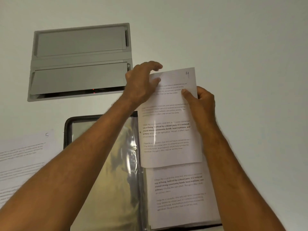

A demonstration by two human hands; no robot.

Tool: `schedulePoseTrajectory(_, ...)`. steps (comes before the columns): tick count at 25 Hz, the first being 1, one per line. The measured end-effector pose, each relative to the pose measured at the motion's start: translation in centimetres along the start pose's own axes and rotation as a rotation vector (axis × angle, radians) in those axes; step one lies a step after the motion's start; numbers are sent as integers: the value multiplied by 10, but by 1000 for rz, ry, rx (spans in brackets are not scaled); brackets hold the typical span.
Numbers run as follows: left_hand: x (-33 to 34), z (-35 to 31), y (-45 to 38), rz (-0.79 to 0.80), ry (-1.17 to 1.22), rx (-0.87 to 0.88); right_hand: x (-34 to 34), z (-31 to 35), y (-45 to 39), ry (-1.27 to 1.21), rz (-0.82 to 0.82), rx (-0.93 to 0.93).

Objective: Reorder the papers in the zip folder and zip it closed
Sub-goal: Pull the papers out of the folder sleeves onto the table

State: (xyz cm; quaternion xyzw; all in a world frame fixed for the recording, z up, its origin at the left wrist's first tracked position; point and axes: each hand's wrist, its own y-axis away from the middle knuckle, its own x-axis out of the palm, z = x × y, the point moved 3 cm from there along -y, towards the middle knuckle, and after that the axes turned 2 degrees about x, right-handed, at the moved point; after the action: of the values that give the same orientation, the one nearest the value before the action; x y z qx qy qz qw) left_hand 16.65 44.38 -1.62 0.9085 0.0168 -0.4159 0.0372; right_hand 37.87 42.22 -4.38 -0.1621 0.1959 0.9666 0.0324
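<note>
The zip folder [70, 129] lies open on the white table, dark-edged, with shiny clear sleeves on its left half. A printed sheet marked 4 [168, 117] sticks halfway out past the top of the right-hand sleeve, above another printed page [180, 194] in that sleeve. My right hand [201, 102] pinches the sheet's right edge, thumb on the front. My left hand [143, 80] is at the sheet's top left corner, thumb on the paper, fingers curved above it. A sheet marked 5 [25, 157] lies on the table left of the folder.
A grey recessed cable box [80, 60] with two flap lids is set in the table behind the folder; its near flap is ajar, showing a red light. White table surface [250, 47] extends to the right and behind.
</note>
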Motion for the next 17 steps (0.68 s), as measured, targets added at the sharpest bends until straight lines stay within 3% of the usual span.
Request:
schedulePoseTrajectory(4,34,11,76,-219,2,-14,-4,10,-28,12,-77,-27)
schedulePoseTrajectory(9,106,7,154,-36,-241,-91,1,34,-53,59,-142,-89)
schedulePoseTrajectory(17,127,-5,172,-24,-440,49,11,88,-46,-91,-161,-309)
